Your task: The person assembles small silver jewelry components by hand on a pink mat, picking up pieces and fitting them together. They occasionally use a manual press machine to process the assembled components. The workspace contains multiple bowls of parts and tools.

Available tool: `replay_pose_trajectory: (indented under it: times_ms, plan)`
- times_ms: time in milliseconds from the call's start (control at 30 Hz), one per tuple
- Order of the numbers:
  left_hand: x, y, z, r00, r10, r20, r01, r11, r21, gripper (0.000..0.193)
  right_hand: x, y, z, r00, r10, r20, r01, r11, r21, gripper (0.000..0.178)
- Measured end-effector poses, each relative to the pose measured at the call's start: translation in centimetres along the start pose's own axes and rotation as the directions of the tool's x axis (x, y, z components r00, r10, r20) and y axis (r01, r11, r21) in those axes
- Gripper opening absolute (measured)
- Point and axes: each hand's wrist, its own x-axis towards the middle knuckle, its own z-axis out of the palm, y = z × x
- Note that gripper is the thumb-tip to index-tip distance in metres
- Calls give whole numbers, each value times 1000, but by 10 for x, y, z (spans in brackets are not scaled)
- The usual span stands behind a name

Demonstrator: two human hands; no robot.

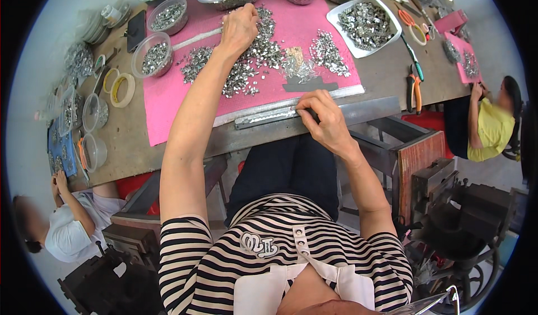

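Note:
My left hand (240, 30) reaches to the far side of the pink mat (159, 108), its fingers bent down at the upper end of a heap of small silvery metal pieces (263, 52). What its fingertips hold, if anything, is hidden. At the near table edge lies a narrow metal strip (266, 117) with a row of shiny pieces along it. My right hand (326, 120) is closed at the strip's right end, thumb and fingers pinched together; I cannot make out what is between them. Thin silvery slivers (300, 71) and a smaller heap (329, 53) lie beyond it.
Clear tubs of metal pieces (152, 56) stand at left and back, a white square bowl (364, 26) at back right. Orange-handled pliers (413, 94) and tape rolls (122, 90) lie on the table. Other people sit at far left (73, 220) and far right (487, 124).

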Motion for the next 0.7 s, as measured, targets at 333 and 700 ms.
replay_pose_trajectory:
  times_ms: [333,700]
  plan:
    - [-4,22,-22,994,-88,63,99,976,-195,17,-1,-3,-1,990,-142,19,143,976,-166,17]
    - [-116,103,-66,919,222,326,-127,949,-287,6,15,25,-10,990,75,-118,-93,984,-155,12]
